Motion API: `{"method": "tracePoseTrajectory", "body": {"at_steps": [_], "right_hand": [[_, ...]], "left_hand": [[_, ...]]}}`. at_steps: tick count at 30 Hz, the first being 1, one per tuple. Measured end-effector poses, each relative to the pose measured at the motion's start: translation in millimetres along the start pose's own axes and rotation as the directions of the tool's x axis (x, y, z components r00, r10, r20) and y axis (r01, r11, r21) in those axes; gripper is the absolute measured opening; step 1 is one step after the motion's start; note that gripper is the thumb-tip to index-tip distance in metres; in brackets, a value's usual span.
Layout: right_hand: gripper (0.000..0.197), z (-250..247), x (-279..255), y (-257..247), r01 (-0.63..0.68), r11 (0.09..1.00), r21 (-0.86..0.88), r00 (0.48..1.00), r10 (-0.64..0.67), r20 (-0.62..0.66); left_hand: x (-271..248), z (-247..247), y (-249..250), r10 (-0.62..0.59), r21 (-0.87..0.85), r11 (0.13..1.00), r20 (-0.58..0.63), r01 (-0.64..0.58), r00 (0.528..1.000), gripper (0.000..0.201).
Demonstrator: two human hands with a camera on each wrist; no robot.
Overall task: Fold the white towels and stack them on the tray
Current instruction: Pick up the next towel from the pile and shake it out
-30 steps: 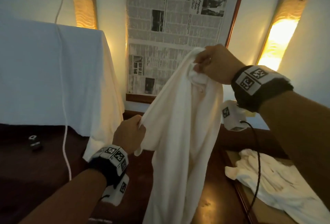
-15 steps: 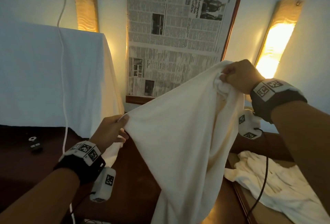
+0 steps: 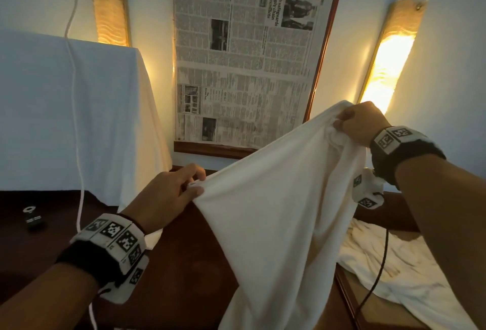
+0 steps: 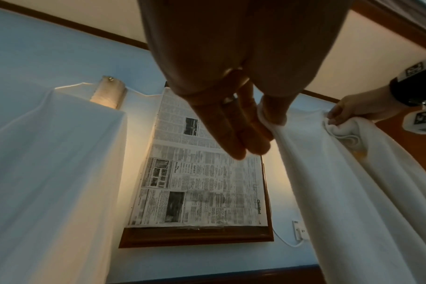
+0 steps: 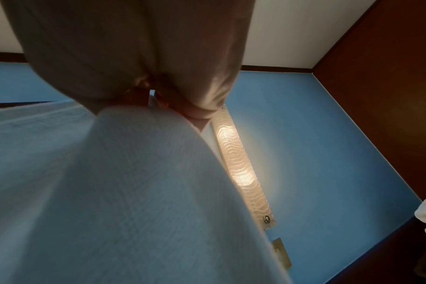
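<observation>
On the far left I see a small black gadget lying on the dark brown table. Behind it stands something big with a white sheet draped over it, and a thin white cord hangs down its front. A long glowing wall lamp sits above the sheet on the pale blue wall.

My left hand is next. Its thumb and fingers pinch one corner of the white towel. From the left wrist camera, the other fingers point out straight while the thumb presses the cloth.

In the middle of the wall, a sheet of newspaper covers a board with a dark wood frame.

The towel hangs in the air between my hands, above the table, and its bottom drops out of view.

My right hand is higher up. It is curled tight around a bunched corner of the towel. A second glowing lamp is behind it.

Low on the right, a wooden tray holds a crumpled white towel, not folded.
</observation>
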State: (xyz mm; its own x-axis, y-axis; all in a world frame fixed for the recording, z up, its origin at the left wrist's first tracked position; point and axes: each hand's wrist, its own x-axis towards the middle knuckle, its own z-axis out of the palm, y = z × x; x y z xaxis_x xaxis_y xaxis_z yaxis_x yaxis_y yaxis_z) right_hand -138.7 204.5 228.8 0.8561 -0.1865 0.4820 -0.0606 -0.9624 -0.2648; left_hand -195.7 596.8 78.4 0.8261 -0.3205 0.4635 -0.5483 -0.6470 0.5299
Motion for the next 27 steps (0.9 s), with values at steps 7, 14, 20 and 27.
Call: {"method": "tracePoseTrajectory", "body": {"at_steps": [7, 14, 20, 27], "right_hand": [[0.022, 3, -2, 7, -0.011, 1.000, 0.002, 1.000, 0.011, 0.008], [0.018, 4, -6, -1, 0.004, 1.000, -0.024, 0.999, -0.003, 0.050], [0.019, 1, -14, -10, 0.044, 0.999, -0.020, 0.998, -0.043, 0.039], [0.017, 1, -13, -16, 0.043, 0.998, -0.049, 0.998, -0.041, 0.042]], "left_hand": [[-7, 11, -2, 0.082, 0.072, 0.994, -0.055, -0.078, 0.995, 0.013], [-13, 16, -17, 0.088, 0.124, 0.990, -0.133, -0.071, 0.987, 0.028], [-14, 18, -23, -0.034, 0.230, 0.972, -0.037, 0.042, 0.999, 0.028], [-21, 22, -16, -0.022, 0.440, 0.898, 0.055, -0.005, 0.998, 0.021]]}}
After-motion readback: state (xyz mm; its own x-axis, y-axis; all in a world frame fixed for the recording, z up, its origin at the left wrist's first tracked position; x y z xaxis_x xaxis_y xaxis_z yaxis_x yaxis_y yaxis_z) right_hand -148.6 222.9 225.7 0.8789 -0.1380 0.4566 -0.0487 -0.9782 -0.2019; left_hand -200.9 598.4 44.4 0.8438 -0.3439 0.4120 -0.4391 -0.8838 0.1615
